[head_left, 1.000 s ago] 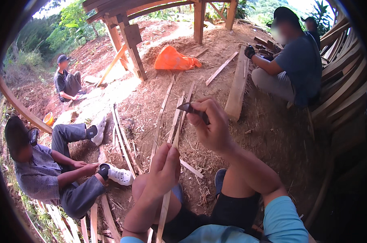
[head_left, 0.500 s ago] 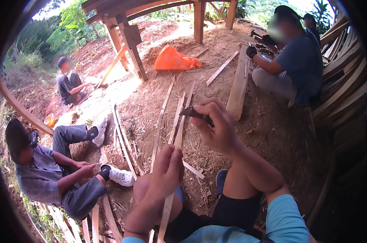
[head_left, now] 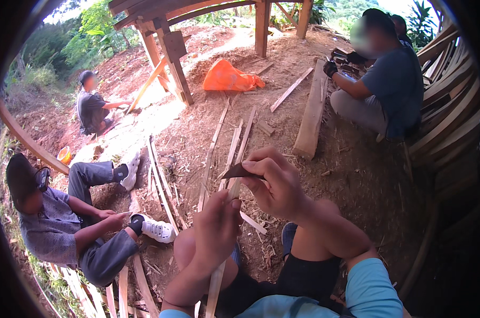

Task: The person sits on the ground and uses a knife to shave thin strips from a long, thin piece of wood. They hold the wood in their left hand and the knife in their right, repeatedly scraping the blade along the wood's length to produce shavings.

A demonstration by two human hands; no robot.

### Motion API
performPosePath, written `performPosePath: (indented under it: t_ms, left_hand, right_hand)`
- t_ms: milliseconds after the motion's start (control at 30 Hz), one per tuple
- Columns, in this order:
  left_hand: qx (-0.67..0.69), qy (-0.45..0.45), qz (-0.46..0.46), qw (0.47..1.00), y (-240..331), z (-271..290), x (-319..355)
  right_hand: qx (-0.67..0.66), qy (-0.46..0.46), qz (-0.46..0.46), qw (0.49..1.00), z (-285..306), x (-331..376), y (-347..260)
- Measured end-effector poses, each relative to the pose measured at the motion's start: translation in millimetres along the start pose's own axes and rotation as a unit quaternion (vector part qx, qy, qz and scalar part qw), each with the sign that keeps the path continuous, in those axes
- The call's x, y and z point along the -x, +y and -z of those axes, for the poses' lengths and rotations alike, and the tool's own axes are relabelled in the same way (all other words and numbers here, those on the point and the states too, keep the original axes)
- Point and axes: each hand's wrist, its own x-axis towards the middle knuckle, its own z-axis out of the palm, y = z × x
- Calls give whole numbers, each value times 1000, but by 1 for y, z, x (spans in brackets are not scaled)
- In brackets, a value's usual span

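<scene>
My left hand (head_left: pixel 215 229) is closed around a thin pale wooden strip (head_left: pixel 214 290), which slants down past my knee to the lower edge. Its upper end pokes out above my thumb and fingers. Pinched between the thumb and fingers of my right hand (head_left: pixel 278 186) is a dark brown flat piece (head_left: pixel 236 171) with a pointed tip, perhaps folded sandpaper; its exact kind is unclear. That piece sits right over the strip's upper end, close to my left fingertips. Whether it touches the wood cannot be made out.
Long wooden strips (head_left: pixel 214 146) and a thick plank (head_left: pixel 310 119) lie on shaving-strewn dirt. One person (head_left: pixel 51 222) sits at left, another (head_left: pixel 391 85) at right, a third (head_left: pixel 94 106) farther off. An orange sheet (head_left: pixel 226 77) lies near a timber frame (head_left: pixel 174 63); lumber (head_left: pixel 452 106) is stacked right.
My right hand has come down and slightly left, bringing the dark piece from above to the strip's upper end. My left hand keeps its hold nearly in place.
</scene>
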Motion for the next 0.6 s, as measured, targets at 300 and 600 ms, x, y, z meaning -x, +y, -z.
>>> performPosePath:
  t_ms: [300, 600]
  left_hand:
    - [-23, 10, -8, 1000, 6, 1, 3]
    - [-27, 24, -19, 999, 3, -2, 1]
  right_hand:
    - [18, 8, -3, 1000, 0, -3, 4]
    - [13, -15, -22, 1000, 5, -4, 1]
